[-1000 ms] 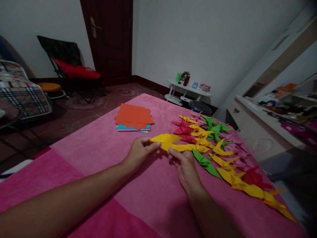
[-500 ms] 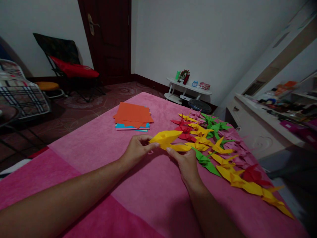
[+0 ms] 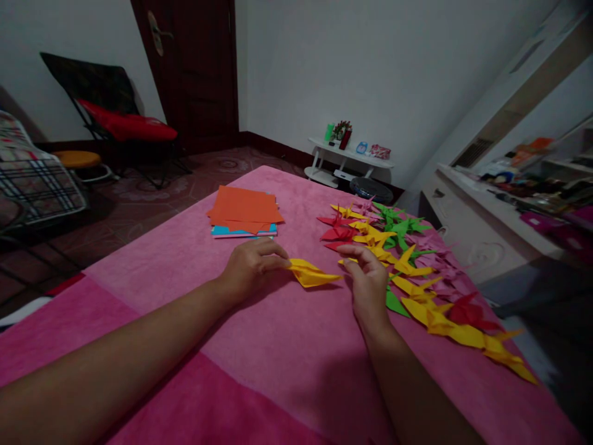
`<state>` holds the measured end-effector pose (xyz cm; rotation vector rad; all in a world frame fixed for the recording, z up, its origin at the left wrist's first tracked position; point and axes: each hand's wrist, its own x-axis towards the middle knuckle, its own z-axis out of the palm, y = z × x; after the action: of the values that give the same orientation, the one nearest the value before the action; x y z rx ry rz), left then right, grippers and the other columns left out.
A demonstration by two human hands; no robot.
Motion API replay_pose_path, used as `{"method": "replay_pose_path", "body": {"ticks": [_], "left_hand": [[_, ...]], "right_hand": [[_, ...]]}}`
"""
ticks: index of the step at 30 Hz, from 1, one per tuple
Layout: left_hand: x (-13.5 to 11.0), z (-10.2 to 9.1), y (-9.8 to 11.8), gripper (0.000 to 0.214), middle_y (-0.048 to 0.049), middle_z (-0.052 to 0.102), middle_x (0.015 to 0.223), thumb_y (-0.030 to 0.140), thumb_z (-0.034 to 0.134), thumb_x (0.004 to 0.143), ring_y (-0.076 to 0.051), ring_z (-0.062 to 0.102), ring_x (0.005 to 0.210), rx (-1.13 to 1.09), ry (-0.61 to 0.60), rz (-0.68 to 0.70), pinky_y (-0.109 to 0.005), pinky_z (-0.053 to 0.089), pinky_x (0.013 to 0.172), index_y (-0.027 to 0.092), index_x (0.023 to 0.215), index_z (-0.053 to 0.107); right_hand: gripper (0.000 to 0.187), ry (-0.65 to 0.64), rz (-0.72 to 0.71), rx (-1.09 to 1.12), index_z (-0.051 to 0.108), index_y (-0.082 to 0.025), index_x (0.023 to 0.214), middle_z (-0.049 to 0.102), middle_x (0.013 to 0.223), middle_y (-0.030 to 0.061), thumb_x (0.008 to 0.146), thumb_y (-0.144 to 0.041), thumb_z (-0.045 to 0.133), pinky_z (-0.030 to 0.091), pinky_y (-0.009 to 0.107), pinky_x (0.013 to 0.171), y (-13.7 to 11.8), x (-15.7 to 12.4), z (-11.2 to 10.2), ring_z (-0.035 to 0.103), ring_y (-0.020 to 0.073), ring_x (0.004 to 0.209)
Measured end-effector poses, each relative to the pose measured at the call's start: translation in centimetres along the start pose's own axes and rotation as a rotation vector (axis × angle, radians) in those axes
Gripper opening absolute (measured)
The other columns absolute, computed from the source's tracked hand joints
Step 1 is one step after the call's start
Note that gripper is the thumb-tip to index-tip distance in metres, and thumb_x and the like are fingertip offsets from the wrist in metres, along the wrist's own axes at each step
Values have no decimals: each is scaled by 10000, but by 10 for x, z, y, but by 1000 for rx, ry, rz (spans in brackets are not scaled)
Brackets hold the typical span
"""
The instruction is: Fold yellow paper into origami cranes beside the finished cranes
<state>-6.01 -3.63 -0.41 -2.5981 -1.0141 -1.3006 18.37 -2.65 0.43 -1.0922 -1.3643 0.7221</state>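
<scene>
My left hand (image 3: pixel 252 266) rests on the pink tablecloth (image 3: pixel 278 346) and pinches the left end of a yellow folded paper piece (image 3: pixel 311 274), which lies low on the cloth. My right hand (image 3: pixel 369 283) is just right of the piece's pointed tip, its fingers loosely curled and apart, with nothing gripped. Its fingertips reach the near edge of a spread of folded paper cranes (image 3: pixel 407 272) in yellow, red, green and pink.
A stack of orange sheets (image 3: pixel 244 208) over blue ones lies beyond my left hand. A white dresser (image 3: pixel 467 228) with clutter stands to the right, with a small white shelf (image 3: pixel 347 162) behind. A folding chair with a red cushion (image 3: pixel 125 127) and a dark door (image 3: pixel 189 74) are at the back left.
The yellow piece was lowered from both hands to the cloth. My right hand let go of it and moved right toward the cranes. The view shifted slightly.
</scene>
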Motion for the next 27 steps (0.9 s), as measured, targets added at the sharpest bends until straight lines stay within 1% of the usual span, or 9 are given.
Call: {"method": "replay_pose_path", "body": {"ticks": [3, 5, 6, 9, 12, 17, 21, 23, 27], "left_hand": [[0, -6, 6, 150, -48, 701, 892, 235, 567, 907, -167, 574, 814, 173, -157, 129, -297, 428, 711, 199, 890, 712], [0, -10, 11, 170, -50, 686, 904, 251, 540, 923, -183, 553, 845, 249, -272, 204, -321, 404, 729, 206, 961, 699], [0, -12, 13, 183, -53, 679, 904, 257, 529, 929, -190, 545, 861, 276, -324, 230, -331, 393, 739, 206, 996, 692], [1, -14, 18, 209, -62, 665, 894, 260, 504, 941, -202, 526, 894, 308, -441, 250, -350, 369, 768, 193, 1032, 679], [2, -12, 17, 191, -61, 662, 877, 252, 509, 934, -197, 519, 868, 280, -492, 211, -351, 357, 754, 180, 948, 685], [0, -6, 15, 179, -64, 673, 909, 154, 515, 886, -181, 557, 856, 33, -498, 30, -318, 391, 748, 168, 935, 687], [2, -7, 21, 325, -75, 674, 946, 57, 524, 759, -187, 587, 869, -127, -480, -81, -312, 430, 785, 154, 1032, 670], [4, -8, 25, 359, -77, 676, 952, 76, 558, 716, -201, 596, 880, -150, -501, -112, -323, 440, 805, 154, 1049, 666], [7, -6, 27, 214, -68, 686, 901, 240, 615, 794, -202, 607, 852, -187, -498, -193, -322, 449, 793, 172, 984, 685]], "right_hand": [[116, -114, -343, -245, 663, -191, 856, 667, 911, 44, 815, -171, 556, 434, 360, 847, -22, -4, -1, 600, 203, 915], [45, -279, -520, -415, 657, -194, 818, 673, 847, 34, 804, -195, 614, 399, 370, 844, -35, -7, 0, 589, 198, 853], [43, -400, -550, -497, 662, -194, 820, 674, 823, 30, 780, -210, 659, 386, 370, 838, -40, -8, 0, 582, 198, 832], [168, -642, -533, -742, 688, -193, 826, 682, 827, 43, 710, -285, 768, 357, 368, 814, -45, -10, 3, 560, 217, 847], [171, -718, -515, -858, 705, -194, 838, 682, 841, 56, 718, -292, 775, 341, 363, 806, -43, -11, 6, 549, 225, 868], [122, -748, -460, -887, 713, -196, 893, 685, 869, 62, 783, -250, 710, 335, 350, 789, -39, -14, 11, 554, 219, 872], [107, -734, -418, -900, 708, -196, 875, 684, 844, 49, 773, -229, 698, 330, 332, 742, -38, -16, 15, 551, 208, 824], [73, -736, -398, -896, 703, -193, 843, 679, 813, 44, 779, -212, 674, 331, 327, 740, -37, -17, 17, 553, 203, 810], [73, -745, -343, -861, 700, -193, 792, 671, 765, 35, 780, -172, 631, 331, 311, 729, -38, -18, 20, 561, 181, 768]]}}
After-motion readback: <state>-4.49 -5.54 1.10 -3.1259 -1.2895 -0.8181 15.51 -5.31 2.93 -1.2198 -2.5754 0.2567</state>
